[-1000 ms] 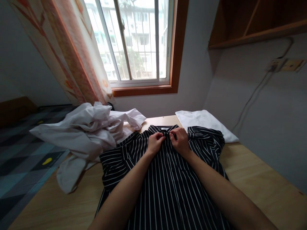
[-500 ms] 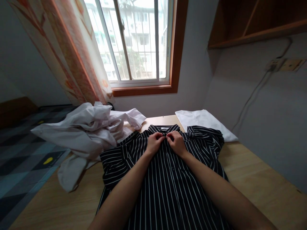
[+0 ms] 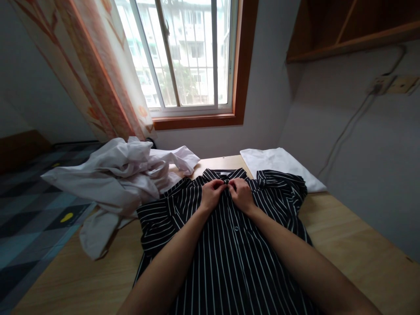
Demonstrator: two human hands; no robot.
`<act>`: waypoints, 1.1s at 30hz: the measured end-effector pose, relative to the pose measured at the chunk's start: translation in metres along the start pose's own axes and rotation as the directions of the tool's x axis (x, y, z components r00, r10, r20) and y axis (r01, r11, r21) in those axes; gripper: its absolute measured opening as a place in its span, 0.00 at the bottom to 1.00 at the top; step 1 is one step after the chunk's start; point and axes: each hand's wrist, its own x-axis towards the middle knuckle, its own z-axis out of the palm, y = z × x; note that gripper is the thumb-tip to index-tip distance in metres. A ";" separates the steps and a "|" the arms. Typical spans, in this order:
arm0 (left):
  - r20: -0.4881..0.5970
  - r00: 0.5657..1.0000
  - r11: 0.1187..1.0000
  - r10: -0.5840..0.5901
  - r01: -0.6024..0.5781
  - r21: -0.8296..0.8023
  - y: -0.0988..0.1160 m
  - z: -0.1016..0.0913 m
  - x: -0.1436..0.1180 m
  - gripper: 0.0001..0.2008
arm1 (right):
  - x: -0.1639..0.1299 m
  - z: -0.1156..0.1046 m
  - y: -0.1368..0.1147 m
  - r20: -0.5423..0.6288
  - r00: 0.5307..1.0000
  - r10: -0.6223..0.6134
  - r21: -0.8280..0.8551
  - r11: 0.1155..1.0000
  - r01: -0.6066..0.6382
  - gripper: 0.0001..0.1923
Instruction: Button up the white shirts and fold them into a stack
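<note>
A black shirt with white stripes (image 3: 219, 258) lies spread front-up on the wooden table, its collar (image 3: 210, 174) toward the window. Just below the collar, my left hand (image 3: 211, 194) pinches the front edge of the shirt. My right hand (image 3: 241, 194) pinches the same place from the other side, the fingertips of both hands almost touching. Whatever small part sits between the fingers, perhaps a button, is hidden. Lower on the front a dark button (image 3: 236, 228) shows. The short sleeves lie out to both sides.
Crumpled white clothing (image 3: 121, 175) is heaped at the left, hanging partly over the table edge by a checked bed (image 3: 42, 218). Folded white cloth (image 3: 278, 164) lies at the back right. The wooden table (image 3: 351, 245) meets the right wall. A window (image 3: 190, 61) is ahead.
Both hands keep their pinch below the collar with barely any finger movement. The view has shifted very slightly.
</note>
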 end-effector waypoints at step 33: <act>0.025 1.000 0.988 -0.010 0.006 0.153 0.002 0.001 -0.004 0.03 | 0.006 0.003 0.011 -0.020 0.974 0.227 0.372 0.906 -0.203 0.12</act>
